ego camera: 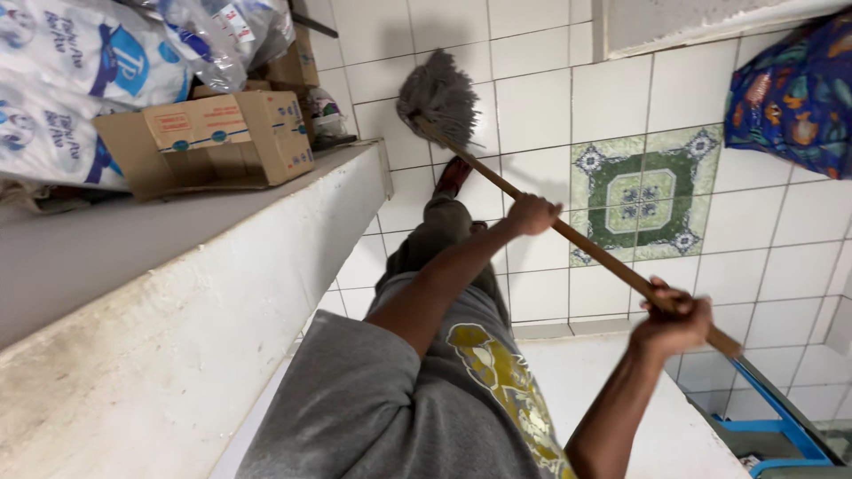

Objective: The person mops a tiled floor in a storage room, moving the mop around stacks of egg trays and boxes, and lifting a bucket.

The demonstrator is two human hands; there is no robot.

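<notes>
I hold a mop with a long wooden handle [602,260] in both hands. My left hand [531,214] grips the handle partway down, closer to the grey string mop head [437,94], which rests on the white tiled floor [532,106]. My right hand [673,321] is shut around the handle near its upper end. My grey shirt, dark trousers and one red shoe [453,174] show below, the shoe just beside the mop head.
A white wall ledge [177,293] on the left carries a cardboard box [213,142] and plastic-wrapped packs [80,80]. A green patterned floor tile [641,195], a colourful bag [794,98] and a blue metal frame [781,417] lie to the right.
</notes>
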